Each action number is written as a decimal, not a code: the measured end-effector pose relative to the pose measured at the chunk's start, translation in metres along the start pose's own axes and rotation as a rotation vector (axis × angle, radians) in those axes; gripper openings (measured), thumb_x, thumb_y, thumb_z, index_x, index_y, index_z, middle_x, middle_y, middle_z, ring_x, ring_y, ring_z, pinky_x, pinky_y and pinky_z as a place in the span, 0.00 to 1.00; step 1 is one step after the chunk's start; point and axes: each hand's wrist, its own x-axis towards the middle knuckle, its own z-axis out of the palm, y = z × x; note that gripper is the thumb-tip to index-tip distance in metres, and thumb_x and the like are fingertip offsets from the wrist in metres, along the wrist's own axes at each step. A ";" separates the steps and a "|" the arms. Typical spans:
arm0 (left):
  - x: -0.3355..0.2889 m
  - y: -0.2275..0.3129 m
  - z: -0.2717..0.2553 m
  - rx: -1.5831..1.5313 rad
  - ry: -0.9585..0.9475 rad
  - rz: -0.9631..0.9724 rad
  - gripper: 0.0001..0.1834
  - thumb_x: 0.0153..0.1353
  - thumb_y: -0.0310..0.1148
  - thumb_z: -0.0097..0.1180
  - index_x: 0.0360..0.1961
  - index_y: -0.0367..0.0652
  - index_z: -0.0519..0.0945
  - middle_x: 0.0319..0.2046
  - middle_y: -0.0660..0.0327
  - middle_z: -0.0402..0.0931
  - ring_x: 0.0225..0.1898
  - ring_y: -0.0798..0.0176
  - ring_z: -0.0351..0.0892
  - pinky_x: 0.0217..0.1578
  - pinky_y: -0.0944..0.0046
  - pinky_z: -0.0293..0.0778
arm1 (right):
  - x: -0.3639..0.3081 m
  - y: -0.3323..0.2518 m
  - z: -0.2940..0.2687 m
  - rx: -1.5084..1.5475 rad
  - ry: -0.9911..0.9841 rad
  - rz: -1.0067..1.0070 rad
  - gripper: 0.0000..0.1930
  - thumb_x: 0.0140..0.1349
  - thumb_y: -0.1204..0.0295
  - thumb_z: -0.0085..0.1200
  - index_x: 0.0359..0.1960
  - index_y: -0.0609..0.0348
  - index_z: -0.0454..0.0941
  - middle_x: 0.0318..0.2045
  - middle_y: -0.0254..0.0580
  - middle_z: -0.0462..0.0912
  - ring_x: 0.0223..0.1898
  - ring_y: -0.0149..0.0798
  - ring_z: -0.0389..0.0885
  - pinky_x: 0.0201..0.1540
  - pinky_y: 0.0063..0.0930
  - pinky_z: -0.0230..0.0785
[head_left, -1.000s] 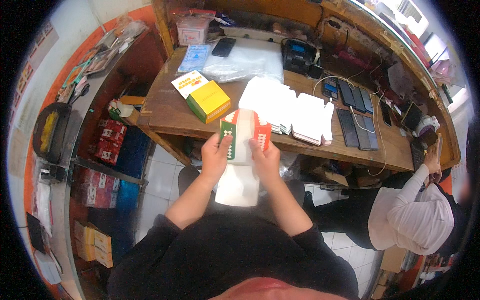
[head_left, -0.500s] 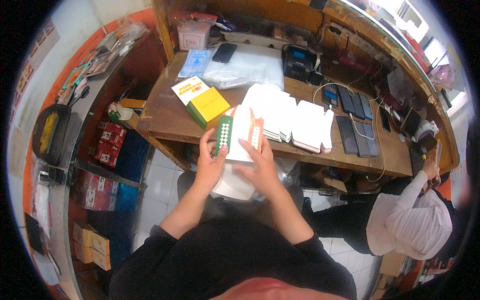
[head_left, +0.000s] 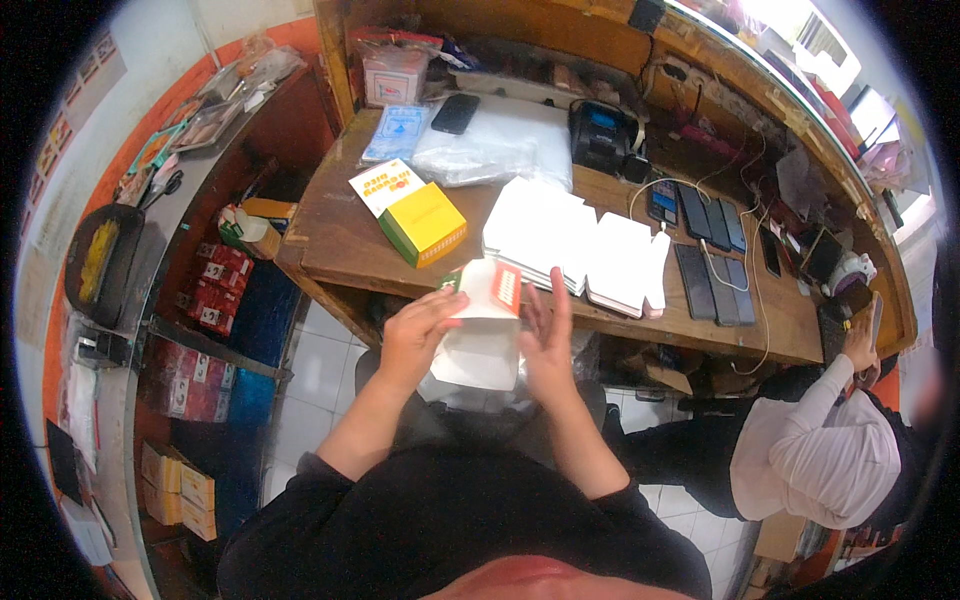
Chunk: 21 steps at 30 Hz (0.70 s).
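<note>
Over the near edge of the wooden desk is a small paper carton [head_left: 478,350], white inside with green and orange printed sides. My left hand [head_left: 415,338] grips its left side, fingers bent over the upper edge. At the carton's right side, my right hand [head_left: 547,345] has its fingers stretched up and spread, holding nothing; whether its thumb touches the carton is unclear. Just beyond, on the desk, a yellow and green box [head_left: 425,220] with a raised white lid flap sits formed. To its right lie stacked white flat cartons [head_left: 540,225] and a second white stack [head_left: 622,258].
A plastic-wrapped pack [head_left: 500,140] bears a black phone [head_left: 455,114]. Several phones [head_left: 715,285] with cables lie at the right, near a black card terminal [head_left: 603,135]. A person in a white top [head_left: 815,455] sits at the right. Shelves [head_left: 215,370] stand left.
The carton has tipped and come slightly down toward me, showing more of its white inside. My right hand has let go of its side and spread its fingers; my left has shifted its grip.
</note>
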 end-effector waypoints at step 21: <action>-0.036 -0.033 -0.030 -0.389 0.279 -0.317 0.28 0.68 0.35 0.51 0.68 0.42 0.61 0.66 0.55 0.58 0.65 0.56 0.62 0.61 0.59 0.63 | 0.139 0.023 0.103 -1.212 -0.012 -0.267 0.34 0.46 0.51 0.66 0.58 0.38 0.73 0.60 0.54 0.63 0.61 0.56 0.61 0.59 0.53 0.60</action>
